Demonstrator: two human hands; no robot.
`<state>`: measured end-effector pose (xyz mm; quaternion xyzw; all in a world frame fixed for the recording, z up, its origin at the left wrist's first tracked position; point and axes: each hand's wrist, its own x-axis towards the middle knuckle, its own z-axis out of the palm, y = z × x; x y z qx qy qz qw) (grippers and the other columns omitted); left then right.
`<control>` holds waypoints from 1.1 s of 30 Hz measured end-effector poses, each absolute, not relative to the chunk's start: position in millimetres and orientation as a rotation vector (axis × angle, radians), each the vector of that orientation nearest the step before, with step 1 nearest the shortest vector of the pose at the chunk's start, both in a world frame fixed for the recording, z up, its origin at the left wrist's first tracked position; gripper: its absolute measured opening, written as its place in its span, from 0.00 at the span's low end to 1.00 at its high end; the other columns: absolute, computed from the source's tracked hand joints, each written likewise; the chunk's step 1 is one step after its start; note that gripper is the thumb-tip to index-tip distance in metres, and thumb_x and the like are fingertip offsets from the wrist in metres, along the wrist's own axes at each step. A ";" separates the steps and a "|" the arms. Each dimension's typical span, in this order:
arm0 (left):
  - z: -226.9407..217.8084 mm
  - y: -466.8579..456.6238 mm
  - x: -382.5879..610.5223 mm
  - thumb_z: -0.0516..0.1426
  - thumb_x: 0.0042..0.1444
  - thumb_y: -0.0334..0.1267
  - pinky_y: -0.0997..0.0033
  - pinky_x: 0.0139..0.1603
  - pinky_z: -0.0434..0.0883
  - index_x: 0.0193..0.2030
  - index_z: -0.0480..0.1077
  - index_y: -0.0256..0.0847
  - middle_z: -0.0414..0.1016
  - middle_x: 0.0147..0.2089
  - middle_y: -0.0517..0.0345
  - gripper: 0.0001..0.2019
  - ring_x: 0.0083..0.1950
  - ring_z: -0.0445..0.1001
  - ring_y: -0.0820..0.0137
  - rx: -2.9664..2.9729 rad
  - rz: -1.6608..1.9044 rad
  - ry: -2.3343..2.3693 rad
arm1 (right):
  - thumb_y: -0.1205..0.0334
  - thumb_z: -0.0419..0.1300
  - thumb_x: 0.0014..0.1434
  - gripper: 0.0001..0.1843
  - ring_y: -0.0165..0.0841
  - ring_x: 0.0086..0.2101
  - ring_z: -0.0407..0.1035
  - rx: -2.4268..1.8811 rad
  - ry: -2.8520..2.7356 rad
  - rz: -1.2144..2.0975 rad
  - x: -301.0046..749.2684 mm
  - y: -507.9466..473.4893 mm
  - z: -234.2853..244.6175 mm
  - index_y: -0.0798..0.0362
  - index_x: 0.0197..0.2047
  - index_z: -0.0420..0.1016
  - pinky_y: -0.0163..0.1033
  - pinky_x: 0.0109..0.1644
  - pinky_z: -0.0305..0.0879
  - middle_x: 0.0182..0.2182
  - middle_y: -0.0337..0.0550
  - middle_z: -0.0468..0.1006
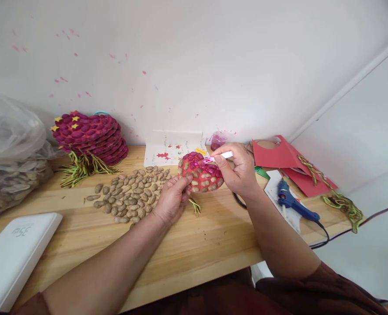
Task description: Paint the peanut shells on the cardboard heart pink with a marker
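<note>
My left hand (171,199) grips the lower left edge of a red round disc (200,173) covered with peanut shells, holding it tilted up above the wooden table (197,245). The disc's top shells are painted magenta and the lower ones are bare tan. My right hand (238,170) is closed in a pinch on a thin white-handled brush (220,156), its pink tip touching the disc's upper shells. Green strands (194,205) hang below the disc.
Loose peanut shells (131,192) lie left of my hands. A stack of finished magenta discs (90,138) stands at the back left beside a plastic bag of shells (8,170). A pink paint cup (218,140), red card (279,155), blue glue gun (294,203) and white device (15,256) are around.
</note>
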<state>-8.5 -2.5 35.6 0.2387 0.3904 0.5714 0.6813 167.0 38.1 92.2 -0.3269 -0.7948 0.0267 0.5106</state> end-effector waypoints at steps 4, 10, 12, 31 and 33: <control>35.8 -2.4 -8.8 0.70 0.40 0.41 0.80 0.15 0.39 0.18 0.63 0.39 0.62 0.16 0.65 0.18 0.15 0.49 0.83 0.510 1.290 0.886 | 0.60 0.60 0.69 0.06 0.36 0.39 0.75 -0.814 -1.950 0.101 167.1 37.0 93.2 0.48 0.41 0.77 0.45 0.46 0.70 0.35 0.42 0.82; 36.8 -2.7 -9.3 0.70 0.39 0.41 0.80 0.15 0.40 0.18 0.63 0.39 0.62 0.16 0.65 0.19 0.16 0.49 0.83 0.514 1.287 0.883 | 0.61 0.61 0.68 0.05 0.36 0.38 0.74 -0.789 -1.923 0.061 166.7 37.9 92.7 0.49 0.40 0.77 0.45 0.46 0.70 0.35 0.42 0.82; 37.0 -2.9 -9.5 0.70 0.39 0.41 0.80 0.15 0.40 0.19 0.63 0.40 0.62 0.16 0.66 0.19 0.16 0.49 0.83 0.518 1.280 0.881 | 0.61 0.60 0.68 0.05 0.35 0.38 0.74 -0.784 -1.929 0.086 166.3 37.6 92.7 0.49 0.40 0.77 0.44 0.46 0.70 0.35 0.42 0.82; 37.0 -1.9 -7.5 0.70 0.38 0.41 0.80 0.15 0.39 0.19 0.63 0.40 0.61 0.15 0.67 0.19 0.15 0.49 0.84 0.501 1.310 0.879 | 0.61 0.60 0.68 0.05 0.37 0.39 0.74 -0.789 -1.991 0.037 163.6 35.3 91.9 0.48 0.39 0.77 0.48 0.49 0.68 0.35 0.41 0.83; 37.6 -2.1 -8.1 0.70 0.37 0.41 0.80 0.15 0.39 0.19 0.63 0.40 0.62 0.15 0.66 0.19 0.15 0.49 0.84 0.502 1.304 0.884 | 0.62 0.60 0.68 0.05 0.36 0.38 0.74 -0.789 -1.988 0.030 163.4 35.5 92.3 0.48 0.39 0.77 0.47 0.48 0.68 0.34 0.41 0.83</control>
